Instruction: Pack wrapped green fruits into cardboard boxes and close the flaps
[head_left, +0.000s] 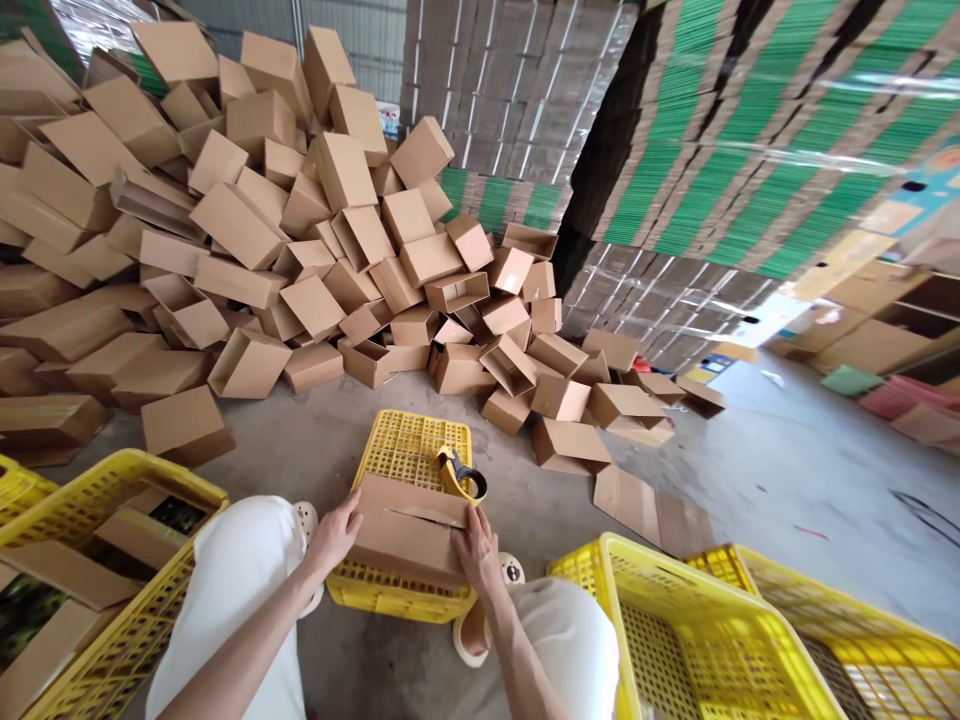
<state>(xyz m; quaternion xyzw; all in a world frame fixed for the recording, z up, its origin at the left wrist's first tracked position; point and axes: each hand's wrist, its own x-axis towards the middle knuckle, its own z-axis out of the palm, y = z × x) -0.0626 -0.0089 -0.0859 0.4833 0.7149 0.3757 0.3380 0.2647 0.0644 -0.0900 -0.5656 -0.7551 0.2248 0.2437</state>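
Observation:
A small brown cardboard box (405, 545) lies across an upturned yellow plastic crate (397, 430) between my knees. Its top flaps almost meet, with a narrow dark gap along the seam. My left hand (336, 535) grips the box's left end, fingers along the edge. At the right end my right hand (478, 550) holds on, fingertips over the edge of the flaps. Just behind the box, a yellow and black tape dispenser (459, 474) rests on the crate, close to my right fingers.
A big heap of cardboard boxes (247, 230) rises ahead and to the left. Tall stacks of flattened cartons (697, 150) stand behind. A yellow crate (131, 465) with boxes is at my left; another yellow crate (675, 570) stands at my right. Flattened cardboard (652, 510) lies on the floor.

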